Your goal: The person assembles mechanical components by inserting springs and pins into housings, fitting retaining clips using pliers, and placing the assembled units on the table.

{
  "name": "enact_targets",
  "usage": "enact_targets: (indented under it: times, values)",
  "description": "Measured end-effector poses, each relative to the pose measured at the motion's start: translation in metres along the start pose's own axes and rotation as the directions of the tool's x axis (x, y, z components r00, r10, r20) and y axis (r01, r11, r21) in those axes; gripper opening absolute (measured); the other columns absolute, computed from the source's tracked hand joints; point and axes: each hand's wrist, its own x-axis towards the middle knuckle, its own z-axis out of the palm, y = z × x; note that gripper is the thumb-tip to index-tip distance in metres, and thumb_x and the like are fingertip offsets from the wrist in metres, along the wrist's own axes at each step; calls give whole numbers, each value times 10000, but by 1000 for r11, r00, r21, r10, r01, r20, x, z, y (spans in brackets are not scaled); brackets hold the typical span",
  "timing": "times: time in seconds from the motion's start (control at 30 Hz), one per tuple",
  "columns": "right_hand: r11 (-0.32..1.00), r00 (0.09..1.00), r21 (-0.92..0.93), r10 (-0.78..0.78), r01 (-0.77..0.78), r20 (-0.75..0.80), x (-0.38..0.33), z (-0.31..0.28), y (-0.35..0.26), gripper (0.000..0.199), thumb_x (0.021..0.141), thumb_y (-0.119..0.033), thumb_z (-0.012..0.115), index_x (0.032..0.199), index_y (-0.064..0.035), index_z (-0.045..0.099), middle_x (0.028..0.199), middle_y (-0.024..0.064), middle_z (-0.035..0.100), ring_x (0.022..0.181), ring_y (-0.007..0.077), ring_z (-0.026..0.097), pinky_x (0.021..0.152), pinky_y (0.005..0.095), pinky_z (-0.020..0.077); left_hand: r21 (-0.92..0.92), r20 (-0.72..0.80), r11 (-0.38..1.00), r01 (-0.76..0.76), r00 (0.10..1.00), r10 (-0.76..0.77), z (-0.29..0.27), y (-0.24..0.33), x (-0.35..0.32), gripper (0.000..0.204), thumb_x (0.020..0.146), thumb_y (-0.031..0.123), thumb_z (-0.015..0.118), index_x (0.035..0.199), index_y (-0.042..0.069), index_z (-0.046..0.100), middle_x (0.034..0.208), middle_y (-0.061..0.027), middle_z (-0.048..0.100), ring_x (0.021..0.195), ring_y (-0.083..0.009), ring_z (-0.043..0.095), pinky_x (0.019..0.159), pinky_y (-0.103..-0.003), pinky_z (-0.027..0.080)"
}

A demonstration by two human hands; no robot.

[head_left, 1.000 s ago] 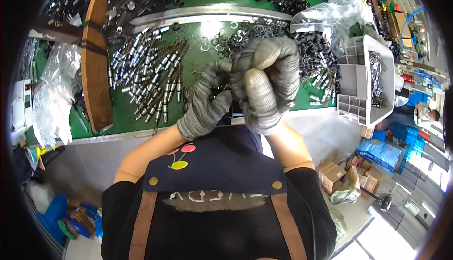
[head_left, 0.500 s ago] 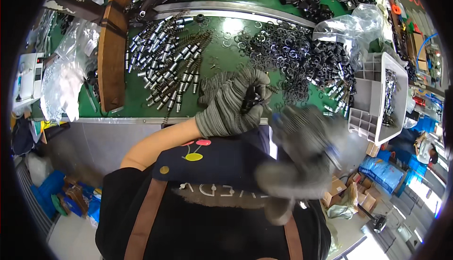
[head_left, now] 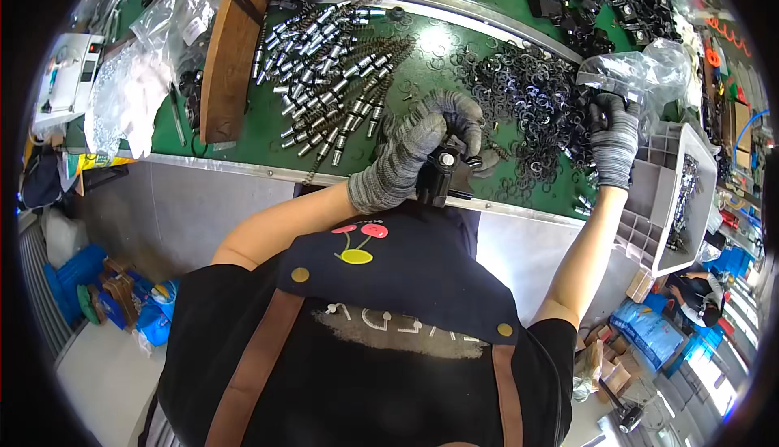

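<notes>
My left hand (head_left: 422, 145), in a grey knit glove, is closed around a black metal part (head_left: 441, 178) held just above the near edge of the green bench (head_left: 260, 135). My right hand (head_left: 614, 135), also gloved, reaches out to the right and rests on a heap of small black parts (head_left: 588, 143) next to a clear plastic bag (head_left: 641, 74). Whether its fingers pinch one of those parts is hidden. A pile of black rings (head_left: 519, 98) lies between the two hands.
Several silver-and-dark threaded pins (head_left: 333, 58) lie spread left of my left hand. A brown wooden block (head_left: 227, 49) stands further left, with plastic bags (head_left: 130, 98) beyond it. A grey compartment tray (head_left: 673, 195) sits at the right. Cardboard boxes (head_left: 604, 366) lie on the floor.
Both hands were together on the black part. My right hand let go, swung down and then out to the right onto the heap of black parts. My left hand kept the part.
</notes>
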Motion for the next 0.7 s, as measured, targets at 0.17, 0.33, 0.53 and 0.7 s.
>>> enact_targets:
  times: [0.17,0.33,0.53,0.7]
  values:
    - [982,992,186,65,-45,-105,-10,-29,-43,206,836,-27,701,1030,-57,640,1016,160,640,934,304,654,855,385,535,78,40,990,-113,993,110,-9,-19,8,584,933,553,613,1234,58,544,950,-56,630,873,-96,583,768,-244,486]
    - [415,989,908,-149,48,15,-36,-82,-159,227,835,25,706,1029,-72,639,980,103,672,839,146,650,701,275,540,123,-19,984,-128,991,131,4,-14,7,666,896,622,620,1246,60,545,960,-33,631,876,-96,584,788,-242,479]
    - [630,908,744,-412,224,76,-34,-91,-193,257,788,1,755,1010,-59,640,983,106,667,838,215,675,719,320,546,276,-134,953,-123,977,165,13,-5,3,663,919,628,583,1265,65,535,1033,-4,605,941,-81,553,857,-244,459]
    - [613,922,756,-386,229,34,-34,-83,-200,252,778,-25,778,985,-50,637,968,102,661,808,255,676,717,333,545,331,-100,935,-127,981,168,0,-6,3,620,945,596,565,1263,66,532,1072,-4,577,979,-79,528,904,-248,441]
